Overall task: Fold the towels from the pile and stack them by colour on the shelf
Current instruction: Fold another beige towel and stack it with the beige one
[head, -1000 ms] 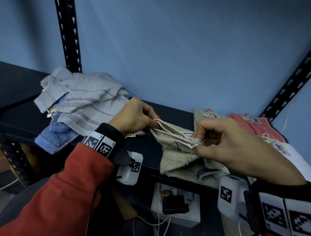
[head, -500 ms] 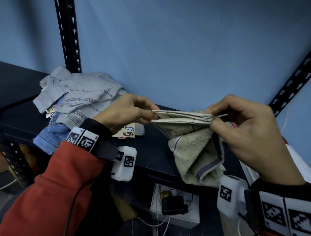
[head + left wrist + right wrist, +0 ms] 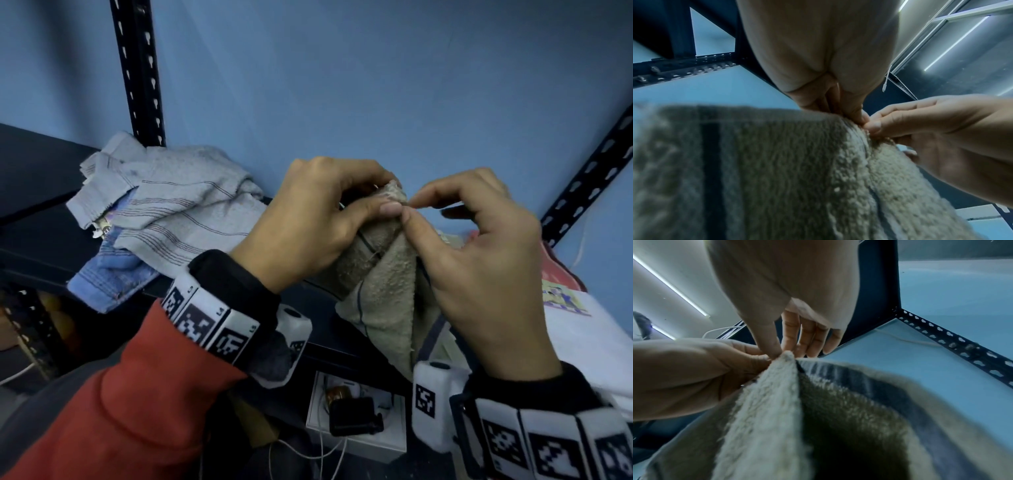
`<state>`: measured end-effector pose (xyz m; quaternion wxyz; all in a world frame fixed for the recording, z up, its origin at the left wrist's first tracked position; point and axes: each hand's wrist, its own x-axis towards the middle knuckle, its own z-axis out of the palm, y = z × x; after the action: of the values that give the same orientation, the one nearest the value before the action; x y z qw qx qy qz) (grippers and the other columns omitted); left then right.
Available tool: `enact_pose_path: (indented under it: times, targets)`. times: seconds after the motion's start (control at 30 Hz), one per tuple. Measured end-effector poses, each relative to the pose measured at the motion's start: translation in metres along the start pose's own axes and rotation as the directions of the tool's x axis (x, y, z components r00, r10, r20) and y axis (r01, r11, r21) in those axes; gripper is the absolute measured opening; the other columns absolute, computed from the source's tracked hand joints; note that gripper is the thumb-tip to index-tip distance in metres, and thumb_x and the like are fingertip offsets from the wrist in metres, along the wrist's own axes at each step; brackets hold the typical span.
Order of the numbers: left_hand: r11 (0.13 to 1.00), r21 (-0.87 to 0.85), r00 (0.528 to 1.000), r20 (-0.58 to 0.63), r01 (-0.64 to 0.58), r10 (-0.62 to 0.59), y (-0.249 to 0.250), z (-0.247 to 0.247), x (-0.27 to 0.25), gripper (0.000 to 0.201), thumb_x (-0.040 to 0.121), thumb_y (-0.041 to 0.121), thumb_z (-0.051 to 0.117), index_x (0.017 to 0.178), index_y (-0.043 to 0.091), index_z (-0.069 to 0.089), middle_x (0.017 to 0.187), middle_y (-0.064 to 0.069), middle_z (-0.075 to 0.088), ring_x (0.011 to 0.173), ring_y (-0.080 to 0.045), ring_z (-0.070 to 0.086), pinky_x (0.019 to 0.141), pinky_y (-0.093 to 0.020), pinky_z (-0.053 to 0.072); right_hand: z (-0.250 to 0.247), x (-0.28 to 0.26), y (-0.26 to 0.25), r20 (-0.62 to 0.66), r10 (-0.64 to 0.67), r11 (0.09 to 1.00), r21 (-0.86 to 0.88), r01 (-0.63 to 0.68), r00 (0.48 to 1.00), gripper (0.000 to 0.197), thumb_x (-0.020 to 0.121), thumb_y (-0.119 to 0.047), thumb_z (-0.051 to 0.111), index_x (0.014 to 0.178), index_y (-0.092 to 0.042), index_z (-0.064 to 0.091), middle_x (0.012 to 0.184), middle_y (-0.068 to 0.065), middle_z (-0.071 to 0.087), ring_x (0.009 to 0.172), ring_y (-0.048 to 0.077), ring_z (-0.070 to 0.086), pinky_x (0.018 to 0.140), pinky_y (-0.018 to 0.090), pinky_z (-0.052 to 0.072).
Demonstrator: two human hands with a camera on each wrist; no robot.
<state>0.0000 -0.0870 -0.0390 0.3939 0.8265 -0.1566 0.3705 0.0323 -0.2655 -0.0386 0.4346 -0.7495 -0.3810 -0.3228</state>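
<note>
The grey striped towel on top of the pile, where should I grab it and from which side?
Take the grey striped towel by its front hem, coming from the front right. That edge lies flat and exposed on top of the blue towel, nearest the left hand. The far end is bunched against the shelf post.

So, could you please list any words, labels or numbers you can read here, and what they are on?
No text reads clearly.
Printed label on the white towel: cartoon picture, any words blurred.
Tag in the grey towel pile: too small.
Wristband squares: coded patterns; tiny characters beside them unreadable.
</note>
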Motion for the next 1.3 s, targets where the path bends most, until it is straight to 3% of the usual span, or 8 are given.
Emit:
enact_pose_path:
  times: [0.2, 0.4, 0.73, 0.83, 0.9, 1.07, 1.2, 1.3]
  targets:
    - [1.0, -0.024, 0.999, -0.031, -0.006, 0.005, 0.0, 0.0, 0.0, 0.012, 0.098, 0.02, 0.065, 0.096, 0.013, 0.075, 0.085, 0.0, 0.076, 0.085, -0.015, 0.072, 0.075, -0.04, 0.054, 0.011, -0.006, -0.014, 0.023, 0.003, 0.995, -0.096, -0.001, 1.0, 0.013, 0.087, -0.017, 0.072, 0.097, -0.02, 0.064, 0.095, -0.016, 0.06, 0.1, 0.013, 0.053, 0.09, 0.047, 0.045]
    - [0.996, -0.087, 0.999, -0.045, 0.021, -0.025, -0.001, -0.002, 0.001, 0.013, 0.098, 0.021, 0.066, 0.095, 0.013, 0.076, 0.086, 0.003, 0.075, 0.086, -0.009, 0.072, 0.072, -0.029, 0.053, 0.012, -0.005, -0.016, 0.007, 0.107, 0.994, 0.005, -0.107, 0.994, 0.012, 0.087, -0.022, 0.074, 0.094, -0.024, 0.065, 0.092, -0.012, 0.067, 0.098, 0.012, 0.062, 0.089, 0.043, 0.049]
    - [0.99, -0.132, 0.99, -0.124, 0.043, -0.06, 0.0, -0.006, 0.002, 0.014, 0.093, 0.026, 0.071, 0.091, 0.013, 0.077, 0.084, 0.0, 0.076, 0.081, -0.017, 0.072, 0.071, -0.045, 0.056, 0.02, -0.007, -0.019, -0.022, 0.056, 0.998, 0.04, -0.055, 0.998, 0.012, 0.091, -0.018, 0.07, 0.099, -0.025, 0.064, 0.093, -0.011, 0.067, 0.096, 0.013, 0.067, 0.091, 0.053, 0.049]
    - [0.992, -0.12, 0.987, -0.15, 0.047, -0.065, 0.0, -0.007, 0.001, 0.014, 0.091, 0.026, 0.073, 0.091, 0.013, 0.078, 0.085, 0.001, 0.076, 0.081, -0.015, 0.073, 0.071, -0.044, 0.057, 0.023, -0.009, -0.015, 0.05, 0.085, 0.994, -0.067, -0.081, 0.995, 0.005, 0.089, -0.025, 0.068, 0.087, -0.026, 0.063, 0.084, -0.009, 0.066, 0.089, 0.017, 0.063, 0.088, 0.054, 0.048]
    - [0.993, -0.109, 0.977, -0.205, 0.045, -0.066, 0.002, -0.009, 0.001, 0.014, 0.092, 0.026, 0.072, 0.091, 0.013, 0.077, 0.083, 0.002, 0.075, 0.08, -0.014, 0.071, 0.071, -0.043, 0.056, 0.026, -0.012, -0.01, 0.139, 0.144, 0.974, -0.196, -0.115, 0.98, 0.024, 0.088, -0.028, 0.068, 0.07, -0.019, 0.055, 0.065, -0.008, 0.058, 0.074, 0.017, 0.055, 0.084, 0.052, 0.047]
    - [0.996, 0.078, 0.914, -0.406, 0.045, -0.009, -0.013, -0.042, 0.008, 0.02, 0.102, 0.026, 0.056, 0.095, 0.012, 0.068, 0.083, 0.009, 0.064, 0.08, -0.001, 0.057, 0.079, -0.029, 0.049, 0.025, -0.015, 0.007, 0.413, 0.354, 0.878, -0.457, -0.145, 0.839, 0.042, 0.093, -0.046, 0.064, 0.063, -0.017, 0.057, 0.055, -0.005, 0.054, 0.065, 0.01, 0.047, 0.112, 0.049, 0.028]
    - [0.967, 0.208, 0.886, -0.462, 0.145, -0.034, -0.04, -0.088, 0.005, 0.016, 0.105, 0.035, 0.045, 0.091, 0.032, 0.053, 0.088, 0.0, 0.057, 0.084, -0.007, 0.052, 0.074, -0.027, 0.04, 0.004, -0.009, 0.027, 0.59, 0.355, 0.92, -0.358, -0.159, 0.726, 0.033, 0.09, -0.045, 0.068, 0.068, -0.021, 0.062, 0.056, -0.004, 0.05, 0.055, 0.005, 0.044, 0.071, 0.031, 0.036]
    - [0.919, 0.312, 0.897, -0.433, 0.241, -0.088, -0.057, -0.098, -0.004, 0.022, 0.106, 0.034, 0.042, 0.098, 0.023, 0.059, 0.092, -0.005, 0.058, 0.085, -0.014, 0.051, 0.072, -0.028, 0.035, -0.017, -0.002, 0.029, 0.625, 0.287, 0.958, -0.178, -0.225, 0.726, 0.021, 0.086, -0.03, 0.076, 0.07, -0.018, 0.071, 0.058, 0.002, 0.051, 0.058, 0.002, 0.043, 0.057, 0.028, 0.034]
